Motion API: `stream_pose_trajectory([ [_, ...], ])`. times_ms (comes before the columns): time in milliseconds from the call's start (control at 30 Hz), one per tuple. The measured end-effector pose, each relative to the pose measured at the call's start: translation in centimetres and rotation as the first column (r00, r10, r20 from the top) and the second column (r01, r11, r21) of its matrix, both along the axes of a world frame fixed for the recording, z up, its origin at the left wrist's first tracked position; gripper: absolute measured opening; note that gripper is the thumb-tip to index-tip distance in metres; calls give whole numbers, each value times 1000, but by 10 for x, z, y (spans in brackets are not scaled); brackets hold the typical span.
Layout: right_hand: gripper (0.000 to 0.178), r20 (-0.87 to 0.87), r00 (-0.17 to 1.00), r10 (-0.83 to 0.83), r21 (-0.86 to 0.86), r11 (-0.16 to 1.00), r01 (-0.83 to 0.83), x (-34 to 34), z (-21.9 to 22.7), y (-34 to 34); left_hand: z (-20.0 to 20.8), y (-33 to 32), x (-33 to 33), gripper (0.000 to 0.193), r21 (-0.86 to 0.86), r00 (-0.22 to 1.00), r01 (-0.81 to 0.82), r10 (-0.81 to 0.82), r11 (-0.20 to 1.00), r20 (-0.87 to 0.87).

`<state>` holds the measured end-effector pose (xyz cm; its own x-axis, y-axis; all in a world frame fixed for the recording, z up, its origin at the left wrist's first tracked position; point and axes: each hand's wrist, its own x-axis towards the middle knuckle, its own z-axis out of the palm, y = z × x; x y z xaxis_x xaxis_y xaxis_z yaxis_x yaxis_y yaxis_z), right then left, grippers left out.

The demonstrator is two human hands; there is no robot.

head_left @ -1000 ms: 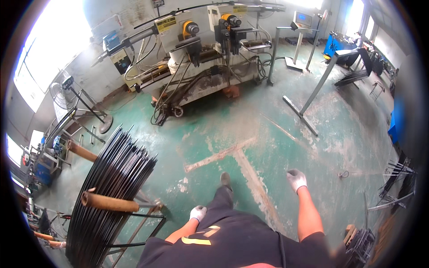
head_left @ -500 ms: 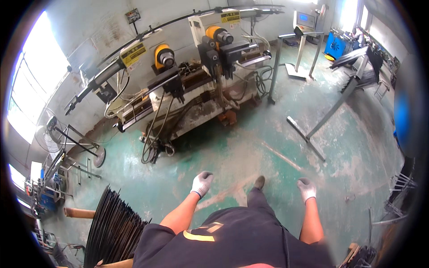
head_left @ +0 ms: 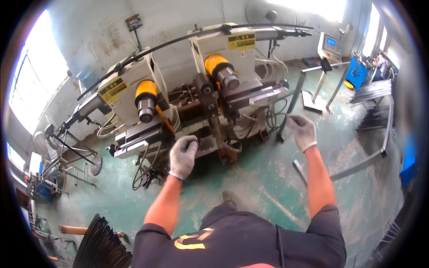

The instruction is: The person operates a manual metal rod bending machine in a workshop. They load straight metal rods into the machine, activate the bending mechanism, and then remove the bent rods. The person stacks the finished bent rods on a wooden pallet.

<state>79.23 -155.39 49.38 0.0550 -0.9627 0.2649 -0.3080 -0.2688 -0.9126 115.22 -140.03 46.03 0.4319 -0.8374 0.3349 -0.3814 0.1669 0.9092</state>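
My left hand (head_left: 182, 157), in a pale knitted work glove, is raised in front of the near side of a two-headed machine (head_left: 196, 117). Its fingers are curled in and nothing shows in them. Off to the right, my right hand (head_left: 304, 132) wears the same kind of glove and hovers near a grey metal stand (head_left: 296, 93). Its fingers also bend inward, with nothing visible between them. Neither hand touches the machine. Each machine head carries an orange-and-steel cylinder (head_left: 146, 101) above a dark clamp block. A long dark bar (head_left: 174, 41) runs across the top of both heads.
Dark thin rods (head_left: 100, 243) are bundled at lower left, beside a wooden bar (head_left: 73, 230). A control box (head_left: 330, 43) with a lit screen stands at back right. Near it are a blue machine (head_left: 356, 73) and a rack of dark strips (head_left: 373, 91). Cables hang around the machine's base.
I have come closer to the machine, which now looks larger. Both hands have risen and reach farther forward. The rod bundle has slipped lower in the view.
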Motion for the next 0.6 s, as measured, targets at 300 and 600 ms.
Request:
stream_pose_trajectory([
  [300, 22, -81, 984, 159, -324, 930, -177, 102, 117, -197, 43, -187, 47, 19, -172, 983, -67, 95, 983, 160],
  [600, 28, -325, 932, 163, -437, 848, -301, 191, 173, -409, 35, -249, 36, 16, -142, 737, -261, 292, 955, 610],
])
